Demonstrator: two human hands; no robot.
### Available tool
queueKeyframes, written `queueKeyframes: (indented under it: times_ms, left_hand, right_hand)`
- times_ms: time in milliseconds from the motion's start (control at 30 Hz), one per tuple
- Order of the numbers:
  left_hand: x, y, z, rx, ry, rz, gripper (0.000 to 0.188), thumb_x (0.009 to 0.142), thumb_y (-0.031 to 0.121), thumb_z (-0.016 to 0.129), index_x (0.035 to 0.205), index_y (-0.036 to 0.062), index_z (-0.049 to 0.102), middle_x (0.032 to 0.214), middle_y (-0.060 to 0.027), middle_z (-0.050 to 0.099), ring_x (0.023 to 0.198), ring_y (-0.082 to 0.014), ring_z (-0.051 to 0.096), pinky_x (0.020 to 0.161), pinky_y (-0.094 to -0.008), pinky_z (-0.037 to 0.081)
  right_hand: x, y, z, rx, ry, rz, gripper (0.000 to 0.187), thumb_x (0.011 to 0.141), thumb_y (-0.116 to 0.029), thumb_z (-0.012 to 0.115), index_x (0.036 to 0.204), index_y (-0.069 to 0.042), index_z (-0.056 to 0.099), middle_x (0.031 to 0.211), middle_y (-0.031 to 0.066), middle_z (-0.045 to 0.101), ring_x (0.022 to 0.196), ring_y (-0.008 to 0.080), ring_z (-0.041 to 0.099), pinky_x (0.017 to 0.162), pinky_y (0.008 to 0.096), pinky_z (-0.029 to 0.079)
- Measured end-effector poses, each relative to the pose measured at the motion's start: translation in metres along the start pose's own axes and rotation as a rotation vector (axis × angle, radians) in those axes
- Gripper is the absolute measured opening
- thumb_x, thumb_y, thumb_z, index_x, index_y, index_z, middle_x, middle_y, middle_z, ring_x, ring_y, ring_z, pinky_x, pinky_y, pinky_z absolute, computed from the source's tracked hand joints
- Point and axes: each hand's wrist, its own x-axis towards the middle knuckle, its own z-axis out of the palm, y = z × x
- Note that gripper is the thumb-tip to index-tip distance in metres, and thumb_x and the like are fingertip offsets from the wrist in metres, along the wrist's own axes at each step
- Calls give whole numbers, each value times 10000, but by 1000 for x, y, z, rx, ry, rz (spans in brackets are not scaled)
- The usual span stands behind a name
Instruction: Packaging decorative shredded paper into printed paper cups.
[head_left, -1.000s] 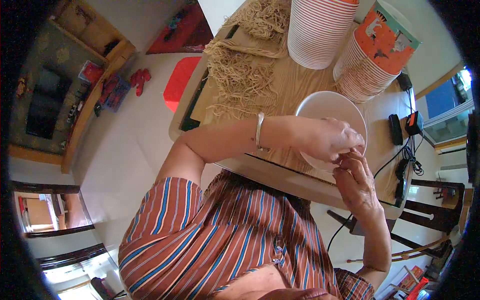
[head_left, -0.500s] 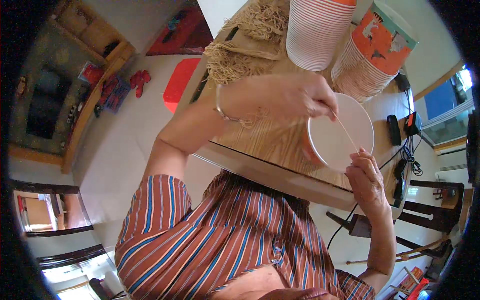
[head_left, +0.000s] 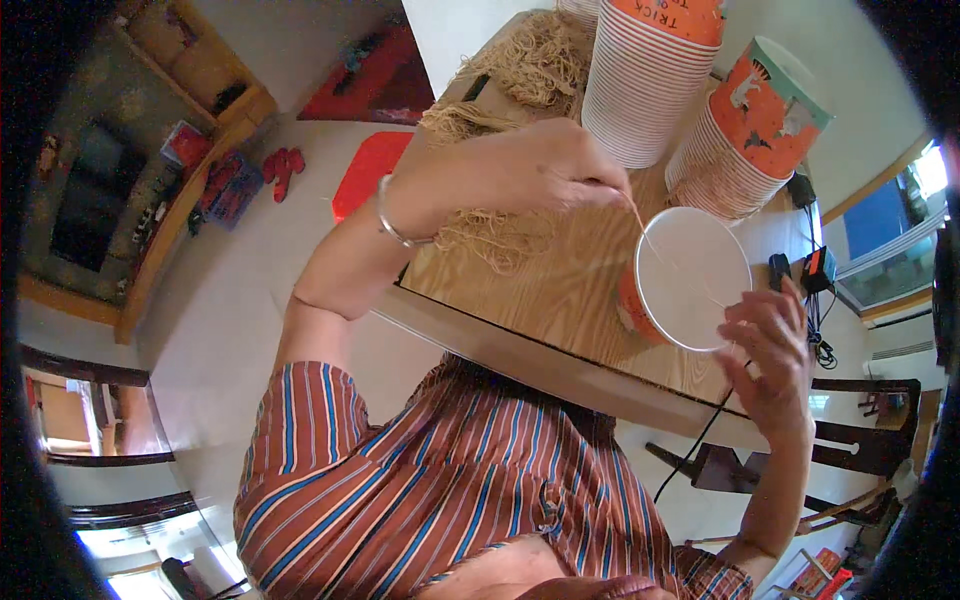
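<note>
A white-lined paper bucket (head_left: pixel 695 285) with an orange outside stands tilted toward me on the wooden table. My left hand (head_left: pixel 575 175), a silver bracelet at its wrist, pinches a thin tan string (head_left: pixel 640 215) above the bucket's left rim. The string hangs across the bucket's mouth toward the right. Beside the right rim is my right hand (head_left: pixel 770 345), its fingers spread and slightly blurred, with nothing visible held in them. Partly behind my left arm lies a loose heap of tan strings (head_left: pixel 500 235), and more tangled strings (head_left: pixel 540 60) lie farther back.
Two tall stacks of nested paper buckets rise at the back, one white-rimmed stack (head_left: pixel 640 95) and one orange and green stack (head_left: pixel 750 130). Black adapters (head_left: pixel 820 268) with cables lie at the table's right. A red stool (head_left: pixel 368 172) stands left of the table, a dark wooden chair (head_left: pixel 865 430) at right.
My left hand has moved left, drawing the string with it. My right hand has opened from its pinch on the string's other end and shifted right. The view has shifted slightly.
</note>
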Motion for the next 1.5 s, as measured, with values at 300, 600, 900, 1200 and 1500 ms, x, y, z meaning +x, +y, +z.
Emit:
queueKeyframes:
  times_ms: [300, 600, 900, 1200, 1500]
  left_hand:
    - [55, 28, 34, 301, 72, 182, 276, 915, 278, 524, 897, 37, 657, 861, -175, 658, 778, -358, 640, 675, -450, 506]
    - [61, 50, 32, 568, -126, -96, 159, 799, 168, 581, 801, 67, 704, 748, -127, 681, 721, -296, 681, 653, -433, 540]
    - [49, 10, 27, -24, -112, 90, 257, 923, 243, 549, 893, 13, 660, 725, -136, 644, 603, -246, 592, 595, -356, 492]
    - [38, -14, 37, -426, -97, -72, 212, 950, 167, 499, 944, 21, 652, 745, -66, 620, 625, -158, 565, 608, -308, 473]
    - [50, -3, 71, 38, 97, 50, 251, 893, 236, 525, 854, 21, 649, 775, -209, 644, 747, -368, 640, 668, -465, 490]
  right_hand:
    - [38, 4, 23, 15, 91, 197, 111, 832, -34, 612, 935, -21, 571, 952, 118, 563, 819, 274, 580, 733, 375, 479]
    - [63, 12, 61, 832, 58, 461, 395, 894, -25, 565, 1270, -42, 446, 975, 109, 645, 748, 158, 659, 681, 285, 541]
    - [54, 28, 58, 729, 95, 511, 93, 910, -86, 570, 903, -20, 635, 683, 5, 557, 596, 64, 496, 534, 229, 411]
    - [33, 41, 64, 695, 45, 543, 88, 902, -74, 557, 901, -10, 618, 749, 31, 587, 604, 82, 518, 553, 250, 437]
    - [62, 6, 61, 872, 45, 550, 333, 885, -13, 578, 1208, -46, 504, 988, 95, 646, 623, 116, 609, 523, 253, 487]
